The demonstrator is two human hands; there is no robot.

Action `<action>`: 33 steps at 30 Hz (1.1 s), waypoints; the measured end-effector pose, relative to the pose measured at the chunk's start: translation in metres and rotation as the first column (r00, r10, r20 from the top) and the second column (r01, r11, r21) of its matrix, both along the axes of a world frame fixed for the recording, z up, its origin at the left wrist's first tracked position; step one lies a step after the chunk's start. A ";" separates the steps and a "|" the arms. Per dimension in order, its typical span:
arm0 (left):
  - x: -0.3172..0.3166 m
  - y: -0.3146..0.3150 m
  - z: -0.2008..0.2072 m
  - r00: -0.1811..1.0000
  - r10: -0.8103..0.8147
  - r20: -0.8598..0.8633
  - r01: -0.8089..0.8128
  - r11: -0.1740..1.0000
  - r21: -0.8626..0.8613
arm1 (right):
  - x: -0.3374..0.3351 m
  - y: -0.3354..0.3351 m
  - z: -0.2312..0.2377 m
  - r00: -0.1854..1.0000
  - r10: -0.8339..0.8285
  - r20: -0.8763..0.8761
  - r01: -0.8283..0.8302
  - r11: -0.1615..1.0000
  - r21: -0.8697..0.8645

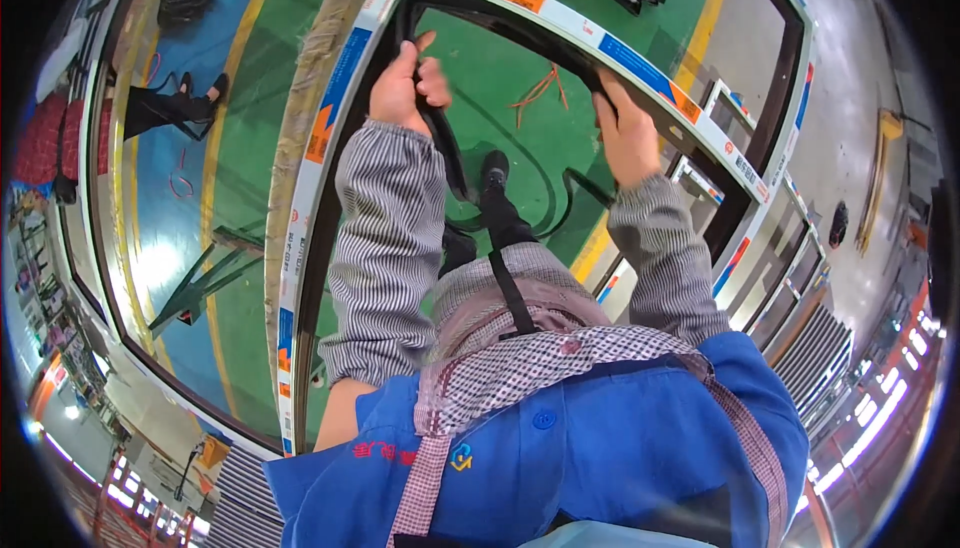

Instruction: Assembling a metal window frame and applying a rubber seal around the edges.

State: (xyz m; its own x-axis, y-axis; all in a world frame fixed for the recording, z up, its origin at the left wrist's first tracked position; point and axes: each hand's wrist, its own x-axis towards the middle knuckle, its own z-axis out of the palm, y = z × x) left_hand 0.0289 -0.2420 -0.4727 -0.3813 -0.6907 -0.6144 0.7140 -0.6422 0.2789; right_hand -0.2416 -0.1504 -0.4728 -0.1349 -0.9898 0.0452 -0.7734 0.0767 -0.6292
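Note:
A window frame [637,66] with white, blue and orange film on its bars surrounds the opening I work in. Inside its upper left corner, my left hand [402,93] is closed round a black rubber sealing strip [447,156], which hangs below the fist and loops loosely toward the floor. Farther right, my right hand [633,138] grips the inner edge of the upper bar, thumb and fingers close together. Its fingertips are partly hidden at the dark inner edge, so whether they also pinch the strip there is unclear.
Brownish padding [300,98] lines the left bar. A dark metal stand [205,273] is on the left. Orange cord [541,88] lies on the green floor [490,48]. More frames [775,293] stand at right. Another person's legs [160,113] show at far left.

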 end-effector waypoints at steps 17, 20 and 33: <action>-0.033 0.006 -0.016 0.736 0.279 0.617 -0.152 0.956 -0.251 | 0.107 -0.151 0.022 0.870 0.224 -0.438 -0.311 0.940 -0.137; -0.025 -0.012 -0.017 0.769 0.252 0.587 -0.147 0.964 -0.221 | 0.118 -0.150 0.020 0.891 0.167 -0.423 -0.258 0.952 -0.166; -0.051 0.000 -0.009 0.724 0.316 0.613 -0.169 0.943 -0.286 | 0.120 -0.158 0.023 0.925 0.053 -0.376 -0.100 0.989 -0.106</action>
State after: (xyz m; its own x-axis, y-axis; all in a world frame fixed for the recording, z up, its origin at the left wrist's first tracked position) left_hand -0.0220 -0.2419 -0.4816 0.2517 -0.8355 -0.4884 0.4395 -0.3509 0.8269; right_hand -0.1214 -0.3083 -0.4493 -0.0095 -0.9804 0.1968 -0.9537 -0.0503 -0.2965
